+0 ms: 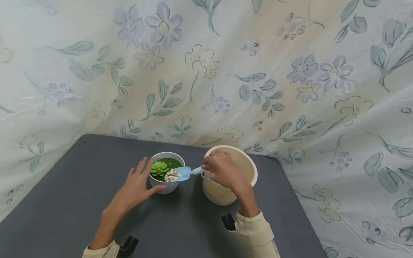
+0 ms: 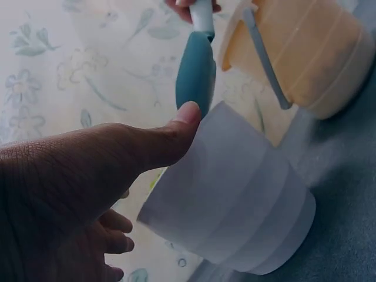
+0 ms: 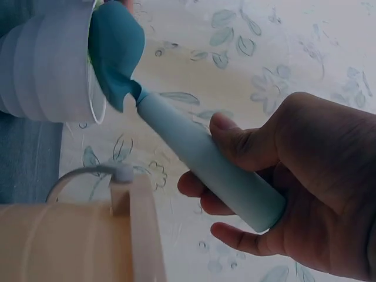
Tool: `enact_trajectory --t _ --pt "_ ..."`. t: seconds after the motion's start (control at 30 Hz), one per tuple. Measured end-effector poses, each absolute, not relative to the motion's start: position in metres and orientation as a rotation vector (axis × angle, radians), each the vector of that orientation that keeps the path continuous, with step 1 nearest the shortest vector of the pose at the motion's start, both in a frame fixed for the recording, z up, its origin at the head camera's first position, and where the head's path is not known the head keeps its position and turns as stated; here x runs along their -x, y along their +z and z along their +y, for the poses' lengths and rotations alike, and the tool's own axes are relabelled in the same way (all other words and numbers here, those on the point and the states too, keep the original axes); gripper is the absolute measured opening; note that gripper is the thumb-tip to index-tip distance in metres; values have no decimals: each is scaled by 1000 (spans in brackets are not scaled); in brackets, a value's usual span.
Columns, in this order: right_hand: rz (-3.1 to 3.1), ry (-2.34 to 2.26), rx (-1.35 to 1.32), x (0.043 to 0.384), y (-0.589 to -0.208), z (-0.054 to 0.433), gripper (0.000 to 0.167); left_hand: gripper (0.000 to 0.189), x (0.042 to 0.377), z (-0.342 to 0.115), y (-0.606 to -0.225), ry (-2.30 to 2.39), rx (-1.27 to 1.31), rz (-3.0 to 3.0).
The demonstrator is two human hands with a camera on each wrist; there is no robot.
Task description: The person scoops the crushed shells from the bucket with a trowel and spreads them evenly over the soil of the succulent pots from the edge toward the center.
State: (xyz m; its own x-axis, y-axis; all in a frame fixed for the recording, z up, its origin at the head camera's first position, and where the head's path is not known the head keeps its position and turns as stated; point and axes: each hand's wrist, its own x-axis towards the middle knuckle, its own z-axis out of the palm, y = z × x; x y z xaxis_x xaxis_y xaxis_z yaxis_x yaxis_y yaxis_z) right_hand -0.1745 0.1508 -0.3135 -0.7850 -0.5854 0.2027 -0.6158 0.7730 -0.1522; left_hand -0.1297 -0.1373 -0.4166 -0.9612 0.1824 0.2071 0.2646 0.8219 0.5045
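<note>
My right hand (image 1: 222, 170) grips a light blue trowel (image 3: 202, 155) by its handle, fingers and thumb wrapped around it. The trowel's blade reaches over the rim of a white ribbed pot (image 2: 241, 194). A heap of small whitish and tan pebbles (image 1: 172, 175) shows at the tip of the blade. Inside the pot a green succulent (image 1: 159, 167) stands on a green mossy surface. My left hand (image 1: 135, 188) is spread beside the pot's left side, with its thumb close to the near rim and the blade in the left wrist view.
A cream bucket (image 1: 217, 195) with a grey handle (image 2: 267, 59) stands right of the pot, beneath my right hand. Both sit on a dark grey tabletop (image 1: 80, 186). Behind the table hangs a floral-patterned sheet (image 1: 226, 86).
</note>
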Motion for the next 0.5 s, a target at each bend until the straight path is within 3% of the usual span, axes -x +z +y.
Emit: enact_trajectory --t 0.5 --pt "-2954 64 -1024 185 -295 119 23 100 134 -128 -424 -859 356 -2819"
